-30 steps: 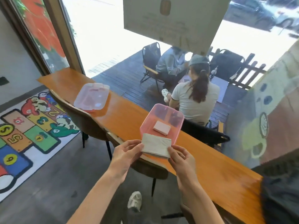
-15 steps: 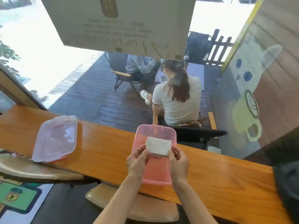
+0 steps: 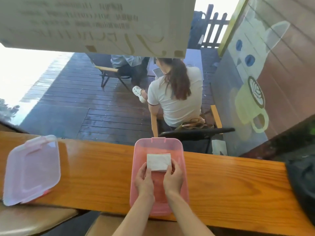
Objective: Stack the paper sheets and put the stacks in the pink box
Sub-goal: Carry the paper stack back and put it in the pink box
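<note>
A pink translucent box (image 3: 158, 143) stands open on the wooden counter (image 3: 230, 186) in front of me. Inside it, toward the far half, lies a white stack of paper sheets (image 3: 158, 161). My left hand (image 3: 144, 179) pinches the stack's near left corner. My right hand (image 3: 173, 177) pinches its near right edge. Both hands reach into the box from its near side. What lies under the stack is hidden.
The box's clear lid with pink clips (image 3: 31, 169) lies on the counter at the left. A dark bag (image 3: 303, 181) sits at the counter's right end. Stool seats (image 3: 34, 220) stand below the near edge. Beyond the window glass, people sit on a wooden deck.
My head has turned to face the counter and come closer. Both hands carried the paper stack from the box's near edge down into its far half.
</note>
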